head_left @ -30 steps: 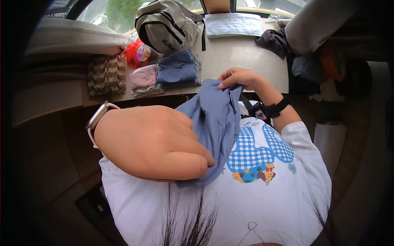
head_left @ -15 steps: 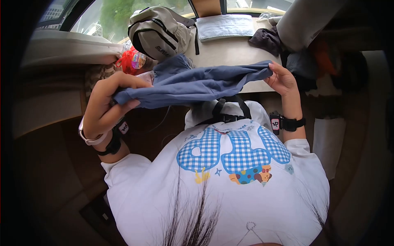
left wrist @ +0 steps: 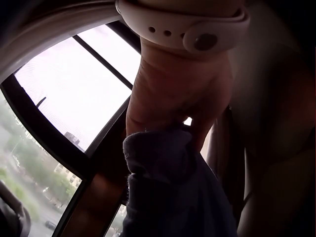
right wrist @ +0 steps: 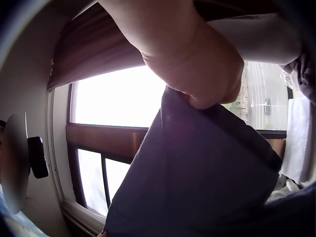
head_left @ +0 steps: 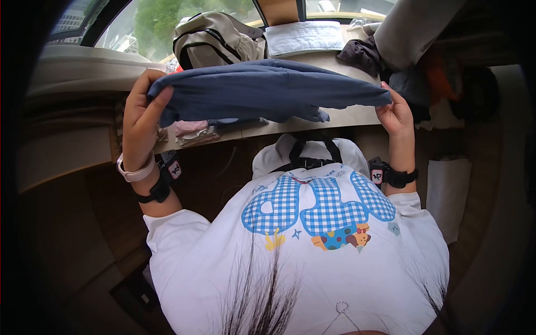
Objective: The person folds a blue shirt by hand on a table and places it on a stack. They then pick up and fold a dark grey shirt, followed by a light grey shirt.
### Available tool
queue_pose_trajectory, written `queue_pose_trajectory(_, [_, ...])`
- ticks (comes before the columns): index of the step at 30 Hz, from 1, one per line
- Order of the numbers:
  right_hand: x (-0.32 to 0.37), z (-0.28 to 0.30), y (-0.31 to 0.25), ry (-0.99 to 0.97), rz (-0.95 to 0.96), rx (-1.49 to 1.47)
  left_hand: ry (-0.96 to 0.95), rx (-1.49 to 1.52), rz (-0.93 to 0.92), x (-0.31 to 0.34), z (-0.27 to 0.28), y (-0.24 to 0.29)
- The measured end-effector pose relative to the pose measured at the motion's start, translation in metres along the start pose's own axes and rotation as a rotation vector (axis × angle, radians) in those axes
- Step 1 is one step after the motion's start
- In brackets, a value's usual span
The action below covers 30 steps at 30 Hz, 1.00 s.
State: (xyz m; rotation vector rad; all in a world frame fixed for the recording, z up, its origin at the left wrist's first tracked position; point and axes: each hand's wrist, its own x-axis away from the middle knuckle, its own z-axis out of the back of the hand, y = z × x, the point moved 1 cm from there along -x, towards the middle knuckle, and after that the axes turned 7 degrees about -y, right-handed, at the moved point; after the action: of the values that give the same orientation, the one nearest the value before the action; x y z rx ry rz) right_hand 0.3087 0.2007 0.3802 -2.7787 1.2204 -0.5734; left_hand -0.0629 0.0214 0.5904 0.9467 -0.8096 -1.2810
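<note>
A blue-grey cloth (head_left: 257, 89) is stretched sideways in the air between both hands, above the front of the table. The left hand (head_left: 143, 111) pinches its left end between thumb and fingers. At the opposite end the right hand (head_left: 395, 111) pinches a corner. In the left wrist view the cloth (left wrist: 173, 192) hangs from the left hand (left wrist: 177, 94). The right wrist view has the cloth (right wrist: 192, 168) spreading down from the right hand (right wrist: 205, 74), whose fingertips are hidden.
Behind the cloth stand a beige backpack (head_left: 218, 42) and a folded white towel (head_left: 304, 38). A dark cloth (head_left: 359, 54) lies at the table's right. Pink folded fabric (head_left: 190, 129) rests on the table's front edge (head_left: 251, 132), partly covered from view.
The left hand has swung from close in front of the body to the far left, and the right hand has moved right. The cloth, bunched before, is now pulled wide and held higher.
</note>
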Motion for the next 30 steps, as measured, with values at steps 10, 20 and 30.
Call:
queue_pose_trajectory(10, [0.013, -0.044, 0.017, -0.026, 0.338, 1.877, -0.092, -0.030, -0.034, -0.024, -0.009, 0.000])
queue_pose_trajectory(20, [0.057, -0.056, 0.013, -0.434, 0.459, 1.698, -0.372, 0.057, -0.109, 0.018, 0.008, -0.016])
queue_pose_trajectory(30, [0.102, -0.016, 0.020, -0.912, 0.074, 1.261, -1.927, 1.059, -0.407, 0.045, -0.089, -0.056])
